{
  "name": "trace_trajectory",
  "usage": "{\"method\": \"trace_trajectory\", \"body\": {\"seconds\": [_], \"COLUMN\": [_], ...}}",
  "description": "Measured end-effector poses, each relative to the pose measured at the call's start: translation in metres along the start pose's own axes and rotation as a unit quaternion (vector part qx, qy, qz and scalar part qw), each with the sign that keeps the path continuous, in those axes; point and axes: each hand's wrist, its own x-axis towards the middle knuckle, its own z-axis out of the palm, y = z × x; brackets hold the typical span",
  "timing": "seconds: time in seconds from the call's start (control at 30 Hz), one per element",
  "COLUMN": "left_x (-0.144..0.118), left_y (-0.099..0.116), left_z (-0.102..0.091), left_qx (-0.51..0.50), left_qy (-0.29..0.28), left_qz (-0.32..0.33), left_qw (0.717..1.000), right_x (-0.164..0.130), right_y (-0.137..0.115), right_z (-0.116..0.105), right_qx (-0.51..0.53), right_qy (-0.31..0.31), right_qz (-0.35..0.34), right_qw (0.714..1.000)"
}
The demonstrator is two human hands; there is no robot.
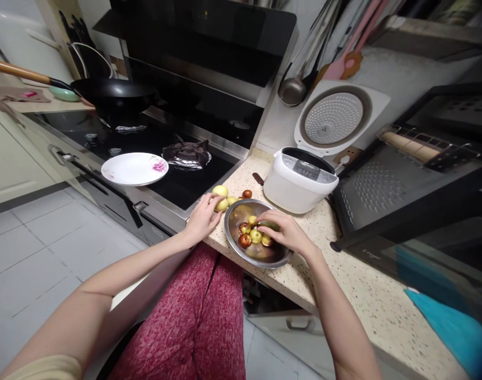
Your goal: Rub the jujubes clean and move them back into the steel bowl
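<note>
A steel bowl [230, 232] on the counter holds several jujubes [256, 235], some yellow-green and some mottled red-brown. My right hand [286, 229] reaches over the bowl's right side, its thumb and fingers closed about a dark green fruit [270, 225] that they partly cover. Left of the bowl, several pale yellow-green jujubes [220, 190] lie grouped by the counter's edge. The curled fingers of my left hand [202, 219] grip one of them, partly hiding it. A red-brown jujube [247, 193] rests just behind the bowl.
A white rice cooker [296, 190] stands behind the bowl with its lid raised. On the stove to the left are a floral plate [134, 170], a burner [186, 153] and a black wok [114, 89]. A dark oven [383, 200] and a teal cloth [442, 322] are at right; below, a drawer [296, 330] stands open.
</note>
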Motion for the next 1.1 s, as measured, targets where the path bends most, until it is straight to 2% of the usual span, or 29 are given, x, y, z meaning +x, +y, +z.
{"method": "trace_trajectory", "body": {"seconds": [0.17, 0.33, 0.4, 0.57, 0.8, 0.93, 1.1], "left_x": [0.004, 0.020, 0.028, 0.041, 0.047, 0.048, 0.049], "left_y": [0.001, 0.001, 0.000, -0.006, -0.007, -0.009, -0.008], "left_z": [-0.003, 0.001, 0.006, 0.014, 0.007, 0.007, 0.008], "left_qx": [0.013, 0.009, 0.018, 0.052, 0.063, 0.073, 0.074], "left_qy": [-0.014, -0.102, -0.116, -0.108, -0.098, -0.091, -0.099], "left_qz": [0.036, 0.086, 0.098, 0.095, 0.062, 0.049, 0.063], "left_qw": [0.999, 0.991, 0.988, 0.988, 0.991, 0.992, 0.990], "right_x": [0.000, 0.000, -0.001, -0.004, -0.010, -0.012, -0.013], "right_y": [0.008, 0.013, 0.014, 0.016, 0.029, 0.034, 0.032], "right_z": [-0.002, -0.003, -0.003, -0.008, -0.014, -0.013, -0.012], "right_qx": [-0.055, -0.090, -0.094, -0.101, -0.094, -0.092, -0.085], "right_qy": [0.027, 0.010, 0.000, -0.020, -0.038, -0.039, -0.021], "right_qz": [0.006, 0.012, 0.014, 0.017, 0.022, 0.046, 0.051], "right_qw": [0.998, 0.996, 0.995, 0.995, 0.995, 0.994, 0.995]}}
